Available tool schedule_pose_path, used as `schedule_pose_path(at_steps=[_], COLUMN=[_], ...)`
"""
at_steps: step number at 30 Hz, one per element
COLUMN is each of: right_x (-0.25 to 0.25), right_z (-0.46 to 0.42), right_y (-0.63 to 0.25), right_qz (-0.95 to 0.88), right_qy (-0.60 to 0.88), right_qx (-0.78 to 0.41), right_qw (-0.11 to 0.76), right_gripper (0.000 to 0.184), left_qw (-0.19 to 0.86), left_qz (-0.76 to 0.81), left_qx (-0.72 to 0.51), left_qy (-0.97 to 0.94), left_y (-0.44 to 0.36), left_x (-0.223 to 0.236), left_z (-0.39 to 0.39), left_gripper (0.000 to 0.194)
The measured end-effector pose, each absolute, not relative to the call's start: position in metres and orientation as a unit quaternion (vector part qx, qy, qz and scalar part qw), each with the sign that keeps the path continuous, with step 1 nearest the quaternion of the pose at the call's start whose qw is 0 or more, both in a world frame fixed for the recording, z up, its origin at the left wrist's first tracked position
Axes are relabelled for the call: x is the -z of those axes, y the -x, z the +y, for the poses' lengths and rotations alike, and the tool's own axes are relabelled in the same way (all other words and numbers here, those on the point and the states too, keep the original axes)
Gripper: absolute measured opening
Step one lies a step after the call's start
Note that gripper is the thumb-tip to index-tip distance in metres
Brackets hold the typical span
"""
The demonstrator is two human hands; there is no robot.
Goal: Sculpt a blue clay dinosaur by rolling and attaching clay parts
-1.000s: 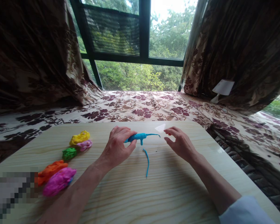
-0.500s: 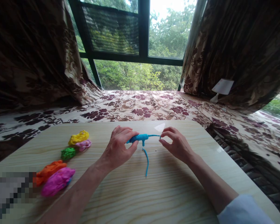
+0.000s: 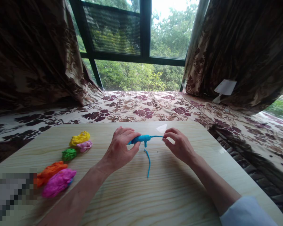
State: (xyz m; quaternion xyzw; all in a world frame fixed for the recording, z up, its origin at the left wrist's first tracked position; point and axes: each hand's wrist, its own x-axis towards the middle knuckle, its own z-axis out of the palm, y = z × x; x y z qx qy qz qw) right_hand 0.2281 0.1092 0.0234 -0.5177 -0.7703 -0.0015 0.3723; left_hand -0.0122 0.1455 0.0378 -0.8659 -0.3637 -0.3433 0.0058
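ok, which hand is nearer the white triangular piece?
Right. The right hand is just beside the white triangular piece, pinching the thin end of the blue figure. The left hand is farther off to the left, gripping the figure's thick body.

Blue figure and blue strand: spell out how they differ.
The blue figure has a thick body with a stub and a thin tail; the blue strand is thin throughout.
The left hand holds the blue figure and the right hand pinches its tail tip, while the blue strand lies loose on the table.
The blue figure points sideways; the blue strand curves toward the person.
Both are blue.
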Motion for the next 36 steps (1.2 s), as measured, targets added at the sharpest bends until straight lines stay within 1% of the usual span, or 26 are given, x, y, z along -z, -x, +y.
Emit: schedule_pose_path(at_steps=[3, 7, 13, 17, 21, 23, 26, 31, 33, 36], right_x=[-0.022, -0.019, -0.009, -0.003, -0.002, -0.002, -0.004, -0.006, -0.007, -0.007], right_z=[0.110, 0.112, 0.112, 0.114, 0.115, 0.114, 0.114, 0.116, 0.117, 0.117], right_y=[-0.230, -0.232, -0.224, -0.219, -0.219, -0.221, -0.223, -0.225, -0.225, -0.225], right_qz=[-0.765, -0.757, -0.753, -0.748, -0.734, -0.728, -0.723, -0.724, -0.725, -0.723], right_qy=[0.525, 0.546, 0.538, 0.540, 0.553, 0.560, 0.561, 0.552, 0.548, 0.547], right_qx=[-0.002, -0.015, -0.100, -0.105, -0.107, -0.109, -0.109, -0.094, -0.089, -0.086], right_qw=[0.372, 0.357, 0.366, 0.372, 0.379, 0.381, 0.388, 0.404, 0.407, 0.413], right_gripper=[0.009, 0.023, 0.027, 0.018, 0.013, 0.013, 0.014, 0.014, 0.014, 0.016], left_qw=[0.009, 0.021, 0.028, 0.029, 0.043, 0.047, 0.039, -0.005, -0.006, 0.011], left_qz=[-0.360, -0.373, -0.389, -0.390, -0.387, -0.379, -0.357, -0.367, -0.369, -0.372], left_qx=[0.343, 0.337, 0.323, 0.320, 0.330, 0.340, 0.302, 0.219, 0.217, 0.231], left_qy=[0.867, 0.864, 0.862, 0.863, 0.860, 0.860, 0.883, 0.904, 0.904, 0.899], left_y=[0.013, 0.015, 0.018, 0.020, 0.008, -0.007, -0.034, -0.059, -0.060, -0.059], left_x=[-0.037, -0.033, -0.025, -0.026, -0.043, -0.053, -0.062, -0.050, -0.044, -0.041], left_z=[0.146, 0.149, 0.156, 0.155, 0.145, 0.140, 0.140, 0.149, 0.151, 0.151], left_gripper=[0.022, 0.021, 0.023, 0.025, 0.031, 0.029, 0.022, 0.014, 0.011, 0.014])
